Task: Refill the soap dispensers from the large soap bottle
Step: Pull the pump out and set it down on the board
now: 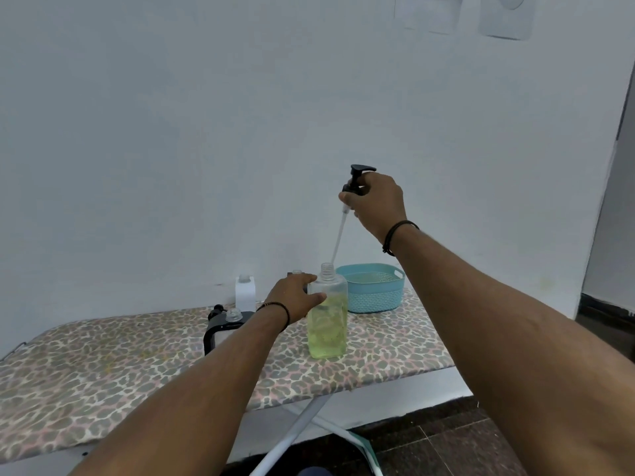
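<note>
A clear dispenser bottle (327,321), about two thirds full of yellow-green soap, stands uncapped on the leopard-print board (103,365). My left hand (295,297) grips its upper left side. My right hand (376,204) holds the black pump head (359,176) high above the bottle, and the pump's clear tube (338,238) slants down with its tip just over the bottle's open neck. A white bottle (245,291) without a cap stands behind at the wall. Partly behind my left forearm lies a black-framed dispenser (220,329) with a clear neck.
A teal perforated basket (374,286) sits at the back right of the board, close behind the clear bottle. The board's metal legs (295,431) cross below its front edge over a dark tiled floor. A white wall closes off the back.
</note>
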